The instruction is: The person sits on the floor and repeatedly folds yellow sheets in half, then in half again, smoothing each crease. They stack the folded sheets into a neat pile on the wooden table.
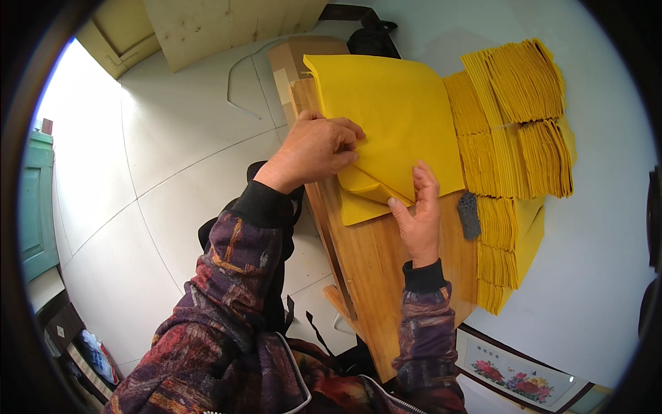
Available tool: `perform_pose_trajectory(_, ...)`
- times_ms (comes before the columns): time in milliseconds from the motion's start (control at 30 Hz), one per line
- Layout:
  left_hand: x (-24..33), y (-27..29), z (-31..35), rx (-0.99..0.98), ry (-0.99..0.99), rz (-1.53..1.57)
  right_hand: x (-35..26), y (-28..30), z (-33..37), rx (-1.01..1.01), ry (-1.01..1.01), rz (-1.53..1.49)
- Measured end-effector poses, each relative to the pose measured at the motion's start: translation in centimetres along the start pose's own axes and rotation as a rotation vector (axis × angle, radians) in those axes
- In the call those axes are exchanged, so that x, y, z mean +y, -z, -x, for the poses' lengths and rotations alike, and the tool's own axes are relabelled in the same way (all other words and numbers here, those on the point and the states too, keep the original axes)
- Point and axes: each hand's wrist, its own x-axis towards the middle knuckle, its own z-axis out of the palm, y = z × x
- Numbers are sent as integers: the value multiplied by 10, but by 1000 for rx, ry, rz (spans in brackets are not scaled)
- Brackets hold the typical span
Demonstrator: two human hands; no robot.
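A stack of wide yellow paper sheets (396,96) lies on the wooden table. The near edge of its upper layers is lifted and curled into a fold (376,190). My left hand (317,148) is closed at the stack's left side, its bent fingers and thumb pinching the yellow paper. At the near right corner, my right hand (420,217) rests with thumb and fingers apart, its fingertips against the folded paper. Nothing shows gripped in its palm. What lies under the fold is hidden.
Several folded bundles of yellow paper (514,124) are piled along the table's right side against the white wall. A dark grey lump (469,215) sits beside them. The wooden table (386,276) has a bare near part. A cardboard box (303,52) stands behind its far end.
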Motion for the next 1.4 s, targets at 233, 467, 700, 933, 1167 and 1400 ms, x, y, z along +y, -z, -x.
perform_pose_trajectory(233, -2, -1, -1, 12, -6, 4, -8, 1, 12, -41, 119, 257)
perform_pose_trajectory(467, -3, -1, 1, 12, -13, 10, 0, 2, 5, -177, -9, 132)
perform_pose_trajectory(700, -5, -1, 1, -2, -31, 9, -3, 5, -1, -193, -133, 6)
perform_pose_trajectory(933, -13, 9, 7, -81, -115, 97, -6, 6, -2, -188, -198, -43)
perform_pose_trajectory(1167, -7, 5, 4, -68, -65, 68, -2, 4, 0, -174, -175, -71)
perform_pose_trajectory(1400, -6, 3, 3, -47, -57, 68, -1, 6, 2, -182, -208, -127)
